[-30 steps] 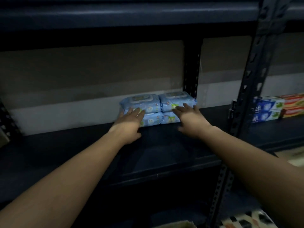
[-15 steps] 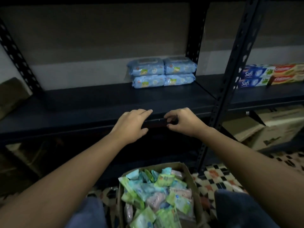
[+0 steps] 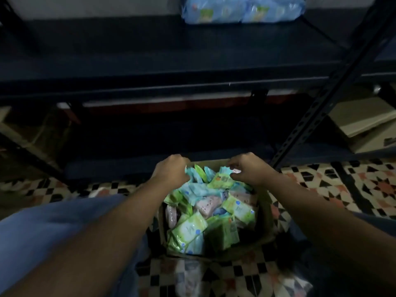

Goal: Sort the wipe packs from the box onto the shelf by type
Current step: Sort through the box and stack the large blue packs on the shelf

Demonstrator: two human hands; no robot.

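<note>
A cardboard box [image 3: 266,213] on the floor between my knees is full of small wipe packs: green ones [image 3: 190,229], pale blue ones [image 3: 194,188] and pinkish ones [image 3: 209,203]. My left hand [image 3: 171,169] is at the box's far left corner, its fingers curled down against a pale blue pack; the fingertips are hidden. My right hand [image 3: 246,169] is at the far right corner, thumb and fingers pinching the top edge of a blue-green pack [image 3: 225,170]. Large blue wipe packs [image 3: 242,9] lie stacked on the dark shelf [image 3: 150,61] above.
A perforated metal upright [image 3: 334,86] of the rack slants down on the right. Flat cardboard [image 3: 360,123] lies under the right shelf bay. The floor has patterned tiles [image 3: 353,183]. My knees in blue trousers [image 3: 49,228] flank the box.
My hands left the large blue packs on the shelf, dropped past the shelf edge and reached into the box. My view tilted down from the shelf to the box.
</note>
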